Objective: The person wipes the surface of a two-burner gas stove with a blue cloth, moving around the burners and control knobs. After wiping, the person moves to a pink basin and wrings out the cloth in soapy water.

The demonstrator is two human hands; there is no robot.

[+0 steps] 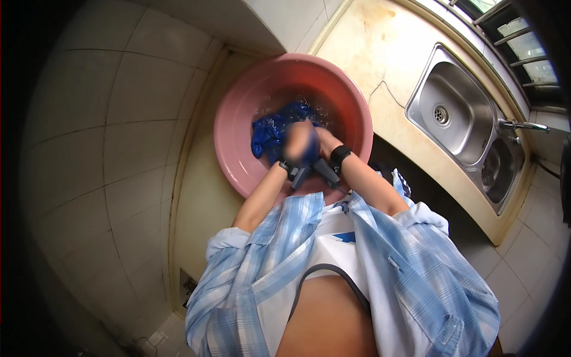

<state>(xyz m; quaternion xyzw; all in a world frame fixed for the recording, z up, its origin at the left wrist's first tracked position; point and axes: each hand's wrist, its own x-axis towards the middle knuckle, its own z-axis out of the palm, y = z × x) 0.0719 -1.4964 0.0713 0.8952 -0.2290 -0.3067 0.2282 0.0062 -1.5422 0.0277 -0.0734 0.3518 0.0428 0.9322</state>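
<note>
A blue wet cloth (270, 131) lies bunched in the water of a large pink plastic basin (232, 134). My left hand (296, 138) is over the basin, closed around part of the cloth; a blur covers much of this hand. My right hand (327, 139) sits close against it and grips the same gathered piece of cloth from the other side. Some of its fingers are hidden behind the cloth and the left hand. Black straps circle both wrists, with dark grey devices (326, 173) hanging under them near the basin's front rim.
The basin stands on a pale counter (200, 178) in a corner against a tiled wall (147, 98). To the right, a cracked worktop (357, 44) holds a steel double-bowl sink (459, 111) with a tap (524, 126). A barred window (517, 44) is above it.
</note>
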